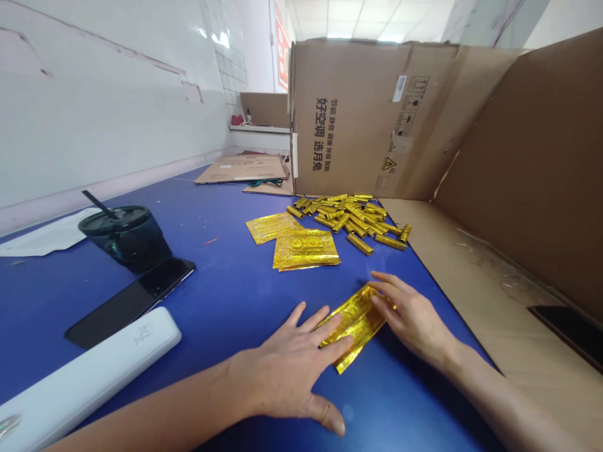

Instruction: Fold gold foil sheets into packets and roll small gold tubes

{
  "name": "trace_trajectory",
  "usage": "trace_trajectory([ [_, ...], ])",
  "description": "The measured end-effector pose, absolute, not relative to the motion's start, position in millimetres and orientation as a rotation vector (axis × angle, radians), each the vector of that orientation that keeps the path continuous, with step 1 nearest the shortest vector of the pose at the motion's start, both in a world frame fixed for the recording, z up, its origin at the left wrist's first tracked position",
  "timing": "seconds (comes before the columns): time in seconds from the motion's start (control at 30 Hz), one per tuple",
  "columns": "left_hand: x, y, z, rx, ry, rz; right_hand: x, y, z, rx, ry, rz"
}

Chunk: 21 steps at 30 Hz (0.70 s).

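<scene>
On the blue table (221, 295), a crumpled gold foil sheet (353, 328) lies between my two hands. The fingertips of my left hand (287, 367) rest spread on its left edge. My right hand (414, 317) has its fingers and thumb around the sheet's right end. Beyond them is a stack of gold foil sheets (306, 249), with a single gold foil sheet (273, 227) beside it. Farther on lies a loose pile of small gold foil rolls (348, 220).
A black tumbler with a straw (125, 237) and a black phone (134, 302) stand left, near a long white case (80, 370) and white paper (42, 237). Upright cardboard panels (367, 119) rise behind the pile. Flat cardboard (471, 276) lies along the right table edge.
</scene>
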<state>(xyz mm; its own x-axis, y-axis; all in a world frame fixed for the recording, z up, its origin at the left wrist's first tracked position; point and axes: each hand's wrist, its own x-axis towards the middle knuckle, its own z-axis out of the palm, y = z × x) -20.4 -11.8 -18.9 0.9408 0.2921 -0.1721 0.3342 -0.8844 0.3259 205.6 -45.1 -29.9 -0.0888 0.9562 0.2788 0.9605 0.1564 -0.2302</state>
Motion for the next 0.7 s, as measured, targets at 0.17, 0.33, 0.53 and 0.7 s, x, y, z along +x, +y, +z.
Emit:
trace_trajectory([
  [0.17, -20.2, -11.5, -17.9, 2.720, 0.434, -0.162, 189.3, -52.0, -43.8, -1.598, -2.464, 0.195],
  [0.33, -19.9, -16.5, -22.2, 2.780, 0.448, -0.137, 191.1, -50.3, -51.5, -1.622, -2.587, 0.214],
  [0.53, -21.6, -26.0, -26.0, 2.784, 0.439, -0.116, 189.9, -50.7, -46.1, -1.622, -2.600, 0.235],
  [0.7, -17.6, -29.2, -27.2, 2.803, 0.439, -0.127, 195.1, -43.3, -42.6, -1.564, -2.637, 0.297],
])
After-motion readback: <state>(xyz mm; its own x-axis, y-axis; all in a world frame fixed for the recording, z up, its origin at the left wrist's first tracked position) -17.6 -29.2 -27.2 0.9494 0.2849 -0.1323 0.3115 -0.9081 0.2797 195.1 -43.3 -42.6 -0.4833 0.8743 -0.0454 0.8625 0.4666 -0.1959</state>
